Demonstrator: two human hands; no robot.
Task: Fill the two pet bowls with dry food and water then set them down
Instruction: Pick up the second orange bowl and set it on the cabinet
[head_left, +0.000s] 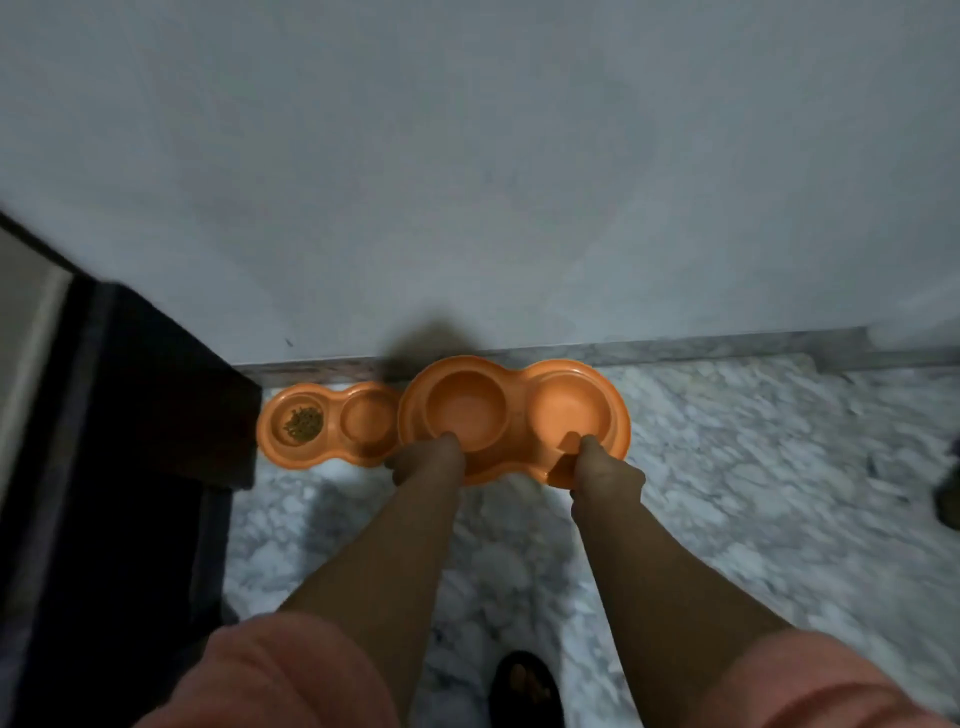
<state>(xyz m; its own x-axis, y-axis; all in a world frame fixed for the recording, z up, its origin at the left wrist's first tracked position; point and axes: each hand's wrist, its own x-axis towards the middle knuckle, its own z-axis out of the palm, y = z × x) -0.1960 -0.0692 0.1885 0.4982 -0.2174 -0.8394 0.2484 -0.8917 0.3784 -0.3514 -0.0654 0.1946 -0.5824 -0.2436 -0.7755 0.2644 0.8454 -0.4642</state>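
Note:
I hold an orange double pet bowl (519, 410) with both hands above the floor, close to the wall. My left hand (428, 460) grips its near rim by the left cup, my right hand (605, 467) grips the near rim by the right cup. Both of its cups look empty of dry food; whether there is water I cannot tell. A second orange double bowl (332, 423) lies on the floor to the left, partly behind the held one. Its left cup holds a small heap of brown dry food (303, 423); its right cup looks empty.
A dark piece of furniture (130, 441) stands at the left, right beside the floor bowl. A grey wall (467, 182) and marble skirting (675, 348) run behind. The floor is mottled grey-white marble (753, 467). My foot in a dark sandal (524, 686) shows at the bottom.

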